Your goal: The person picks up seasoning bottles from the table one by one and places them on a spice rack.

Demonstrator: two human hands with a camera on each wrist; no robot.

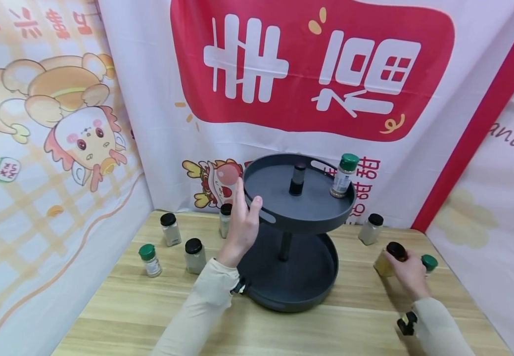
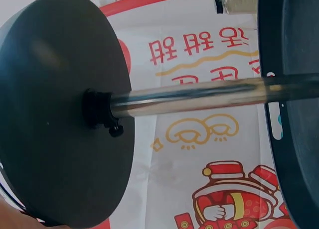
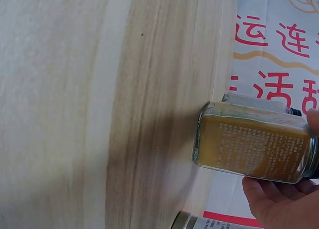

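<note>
A dark grey two-tier turntable rack stands on the table, its upper tray (image 1: 274, 200) joined by a post to the lower tray (image 1: 310, 272). My left hand (image 1: 242, 225) rests with extended fingers against the upper tray's left rim; only a bit of it shows in the left wrist view's lower corner. To the right of the rack, my right hand (image 1: 410, 276) grips a square glass spice jar (image 3: 249, 144) of yellow-brown powder near its black lid. The jar's base is close over the tabletop. One green-capped spice jar (image 1: 341, 179) stands on the upper tray's right side.
Left of the rack stand a green-capped jar (image 1: 151, 262) and black-capped jars (image 1: 195, 258), one partly behind my left hand. At the right are another black-capped jar (image 1: 371, 230) and a green-capped jar (image 1: 429, 263) partly hidden by my right hand. Printed cloth (image 1: 150, 74) surrounds the table.
</note>
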